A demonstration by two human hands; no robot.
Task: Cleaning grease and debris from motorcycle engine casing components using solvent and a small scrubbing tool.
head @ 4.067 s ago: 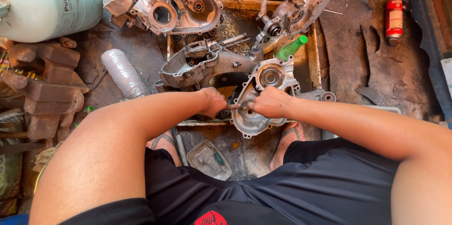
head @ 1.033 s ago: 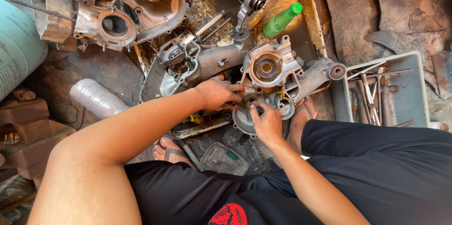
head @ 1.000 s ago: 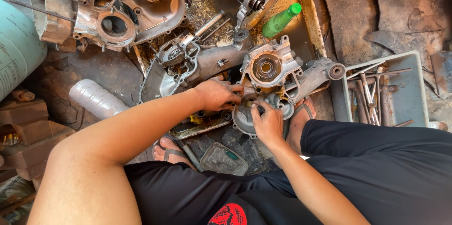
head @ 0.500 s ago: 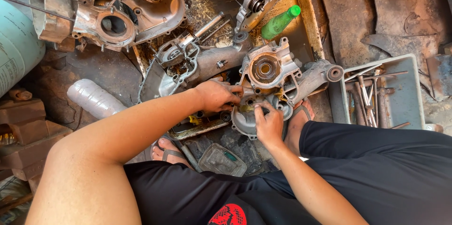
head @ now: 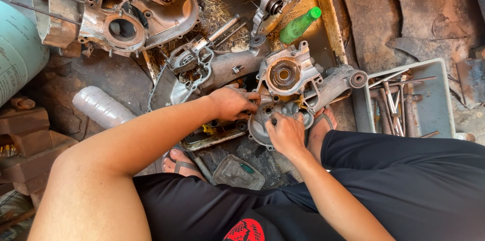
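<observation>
Greasy cast aluminium is what I have under both hands: the grey, ribbed engine crankcase half [head: 285,77] with its round bearing bore sits on the floor just beyond my fingers, its lower rim between my two grips. My left hand [head: 233,102] is curled over the left edge of the casting, fingers bent and closed around something small at the rim; I cannot tell whether it is a bolt, a tool tip or only the edge itself. My right hand [head: 284,131] rests against the near rim, fingers [head: 275,119] pressed down on the metal, pinching rather than gripping; what sits under them is hidden.

As I judge it, slipping is the main risk. The metal looks oily, so a push from either hand could skid off the rim and drive my knuckles into the sharp fins just ahead of my right grip. A small part let go here would likely drop into the dirty rusted steel tray [head: 331,29] beyond the case and be hard to find. My bare foot in a sandal [head: 319,129], just right of my right hand, lies touching or nearly touching the casting; if the case tips toward me, it lands there. The green plastic bottle [head: 299,25], well beyond my grip, could be knocked over by a shifted casting.
</observation>
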